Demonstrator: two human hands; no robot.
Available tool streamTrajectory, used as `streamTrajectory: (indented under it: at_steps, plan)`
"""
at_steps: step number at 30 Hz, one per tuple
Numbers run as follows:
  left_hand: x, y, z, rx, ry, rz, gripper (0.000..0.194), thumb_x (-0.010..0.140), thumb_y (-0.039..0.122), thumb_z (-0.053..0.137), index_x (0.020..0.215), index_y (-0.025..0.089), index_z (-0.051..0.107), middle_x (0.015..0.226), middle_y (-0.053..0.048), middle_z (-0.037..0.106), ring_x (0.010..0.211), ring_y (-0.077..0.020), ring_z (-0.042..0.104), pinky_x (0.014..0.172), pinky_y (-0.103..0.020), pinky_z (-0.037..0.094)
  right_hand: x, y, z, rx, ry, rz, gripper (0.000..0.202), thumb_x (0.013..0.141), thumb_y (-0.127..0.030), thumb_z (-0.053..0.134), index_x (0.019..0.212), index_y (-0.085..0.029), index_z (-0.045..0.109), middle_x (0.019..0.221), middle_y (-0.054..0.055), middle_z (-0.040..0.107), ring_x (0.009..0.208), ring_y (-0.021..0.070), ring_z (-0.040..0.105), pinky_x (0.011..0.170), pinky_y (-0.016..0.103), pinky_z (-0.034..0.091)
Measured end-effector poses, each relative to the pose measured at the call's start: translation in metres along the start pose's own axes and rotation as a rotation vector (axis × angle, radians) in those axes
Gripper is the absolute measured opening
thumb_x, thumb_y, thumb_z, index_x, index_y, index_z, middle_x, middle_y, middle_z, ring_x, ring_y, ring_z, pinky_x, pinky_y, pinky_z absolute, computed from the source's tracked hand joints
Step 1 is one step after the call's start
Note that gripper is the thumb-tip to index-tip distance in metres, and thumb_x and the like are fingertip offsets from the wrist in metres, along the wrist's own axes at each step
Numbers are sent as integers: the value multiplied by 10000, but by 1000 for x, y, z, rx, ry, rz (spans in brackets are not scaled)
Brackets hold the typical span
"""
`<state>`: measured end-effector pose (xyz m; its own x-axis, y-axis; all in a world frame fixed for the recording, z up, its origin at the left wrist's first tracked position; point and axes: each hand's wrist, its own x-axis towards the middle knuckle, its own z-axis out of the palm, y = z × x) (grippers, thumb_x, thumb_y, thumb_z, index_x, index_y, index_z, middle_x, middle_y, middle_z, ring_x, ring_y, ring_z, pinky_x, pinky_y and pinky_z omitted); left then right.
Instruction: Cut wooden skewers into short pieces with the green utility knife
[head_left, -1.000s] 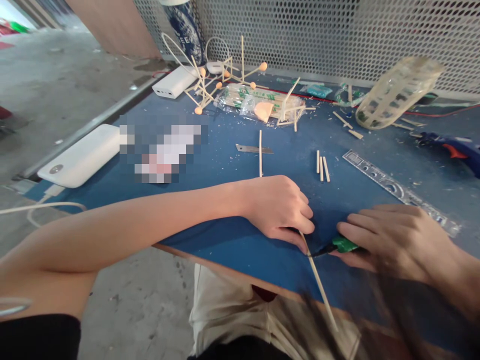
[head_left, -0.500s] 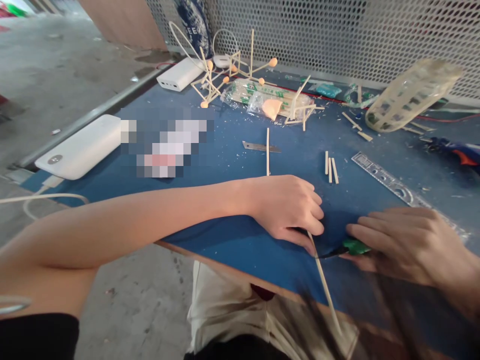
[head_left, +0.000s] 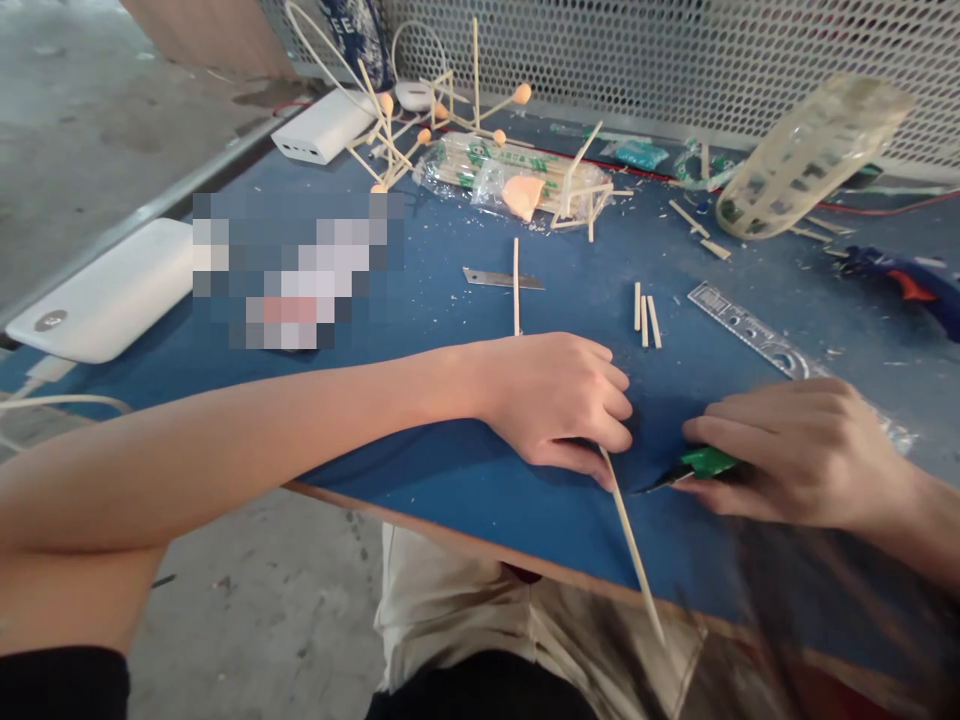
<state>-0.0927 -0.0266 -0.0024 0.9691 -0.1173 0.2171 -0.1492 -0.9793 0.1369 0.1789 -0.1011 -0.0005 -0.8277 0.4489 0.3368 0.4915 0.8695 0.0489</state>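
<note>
My left hand [head_left: 566, 400] is closed near the table's front edge. Its thumb and fingers pin a thin wooden stick [head_left: 632, 540], which slants over the edge toward my lap. To the right, my right hand [head_left: 802, 455] grips a green-handled craft knife [head_left: 705, 462]. The dark, thin blade points left at the stick, with a small gap between them. Beyond my left hand, another wooden stick [head_left: 516, 285] lies across a loose blade [head_left: 484, 278]. Three short cut sticks [head_left: 644, 318] lie side by side farther right.
A clear ruler [head_left: 750, 325] lies beyond my right hand, near a blue glue gun [head_left: 911, 285]. Toward the back are a translucent bottle [head_left: 814, 160], a plastic pack of sticks [head_left: 480, 160], stick frames with orange blobs [head_left: 521, 94], and white power banks [head_left: 112, 290]. A perforated panel [head_left: 637, 70] stands behind.
The knife's tip has drawn slightly right, away from the stick that it was touching or nearly touching. My left hand keeps its hold. The whole view has shifted a little.
</note>
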Motion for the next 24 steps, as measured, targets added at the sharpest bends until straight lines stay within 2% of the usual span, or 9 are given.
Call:
streamTrajectory:
  at_steps: [2,7,14,21,24]
  plan:
    - [0,0,0,1,18,9,401,1033,486,475,778,229,648,791,-31,686,781,-176,592,715,-352,387,0,0,0,-25,-24,-43,310,980,-486,593,871,-202,657,758,15,723,531,131,565,526,333,335]
    - [-1,1,0,6,63,12,356,998,471,561,746,236,651,754,-24,676,761,-170,590,695,-335,381,-1,-2,-1,-89,-47,-39,284,968,-472,613,875,-208,662,740,-3,713,548,136,574,540,340,334]
    - [0,1,0,2,-8,-21,409,1030,496,476,766,235,647,791,-32,688,770,-174,589,700,-352,374,-1,-5,-5,-97,-73,-27,288,988,-466,583,865,-219,664,731,-6,705,537,135,561,534,345,325]
    - [-2,1,2,13,48,6,379,1025,474,504,768,233,644,759,-22,677,753,-170,595,684,-346,373,-1,-16,-15,-90,-111,11,227,997,-402,573,904,-208,646,730,-13,706,501,148,586,492,366,338]
    - [-3,1,2,11,41,-3,386,1030,477,491,772,235,645,759,-19,679,749,-169,590,684,-349,375,-4,-24,-19,-61,-95,94,205,985,-408,583,901,-230,637,695,-27,692,494,157,588,494,372,347]
